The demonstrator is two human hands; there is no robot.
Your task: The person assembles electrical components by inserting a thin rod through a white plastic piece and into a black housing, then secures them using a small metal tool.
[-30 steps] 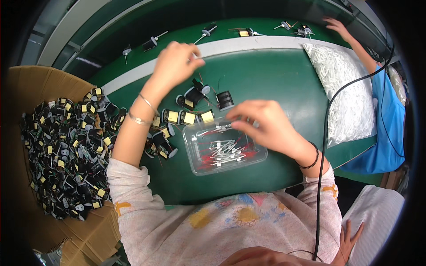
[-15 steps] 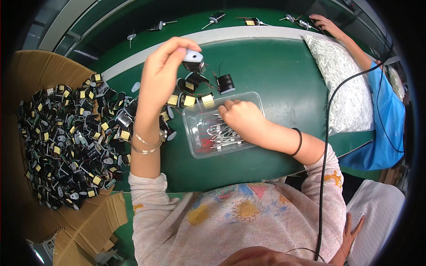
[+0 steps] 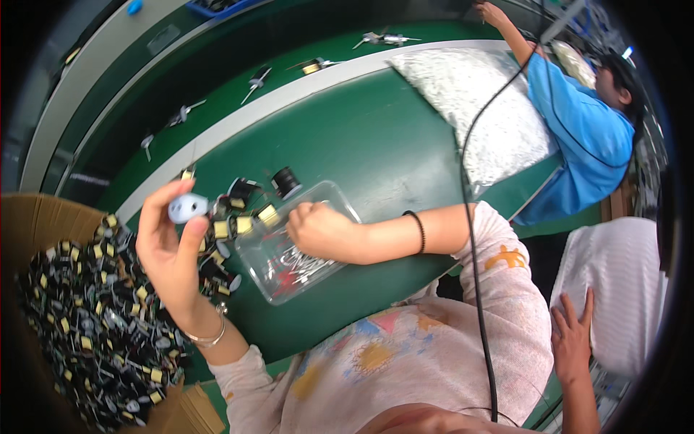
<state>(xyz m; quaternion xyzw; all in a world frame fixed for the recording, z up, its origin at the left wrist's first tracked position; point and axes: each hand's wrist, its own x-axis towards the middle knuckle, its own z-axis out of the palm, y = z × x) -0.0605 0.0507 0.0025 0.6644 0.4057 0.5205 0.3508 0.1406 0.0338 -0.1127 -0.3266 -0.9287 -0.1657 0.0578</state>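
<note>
Raised at the left, my left hand [image 3: 168,249] pinches a small motor assembly [image 3: 188,208] between thumb and fingers. Its pale grey oval end cap with dark holes faces up; the rest of it is mostly hidden. My right hand [image 3: 322,233] is curled over a clear plastic tray [image 3: 272,295], its fingertips tucked under and closed. Whether they hold a small part cannot be seen. Thin white and metallic pins [image 3: 312,266] and a few red pieces [image 3: 288,279] lie in the tray. Beyond it stands a black cylindrical motor [image 3: 286,182], beside several units with yellow pads [image 3: 244,223].
A cardboard box [image 3: 54,213] heaped with similar motor assemblies [image 3: 101,325] is at the left. Farther off, units lie on a green belt [image 3: 224,83] past a white rail. A bag of white pieces [image 3: 499,119], a black cable [image 3: 473,289] and a blue-clad person [image 3: 578,137] are rightward.
The whole view has turned and shifted. My left hand has tilted the motor assembly so its grey cap faces up more. My right hand stays over the tray, and the co-worker's hand has moved.
</note>
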